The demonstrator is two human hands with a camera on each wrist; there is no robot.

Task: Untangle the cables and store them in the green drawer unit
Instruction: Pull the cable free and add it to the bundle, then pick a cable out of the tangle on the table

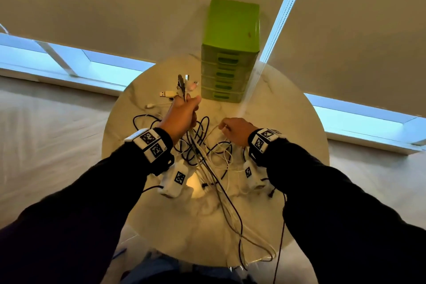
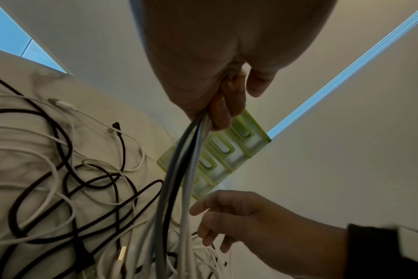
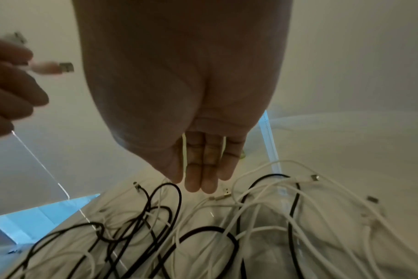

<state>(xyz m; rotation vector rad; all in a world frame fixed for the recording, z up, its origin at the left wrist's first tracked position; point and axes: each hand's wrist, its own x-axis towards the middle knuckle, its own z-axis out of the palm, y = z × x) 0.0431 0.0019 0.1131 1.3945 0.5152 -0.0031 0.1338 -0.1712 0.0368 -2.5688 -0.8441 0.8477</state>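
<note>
a round pale table (image 1: 288,127) in the frame centre carries tangled black and white cables (image 1: 207,152) and, at its top edge, a green drawer unit (image 1: 230,53).

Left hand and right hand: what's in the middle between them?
In the head view, loops of black and white cables on the round table lie between the left hand, which grips a bunch of cable ends, and the right hand.
</note>
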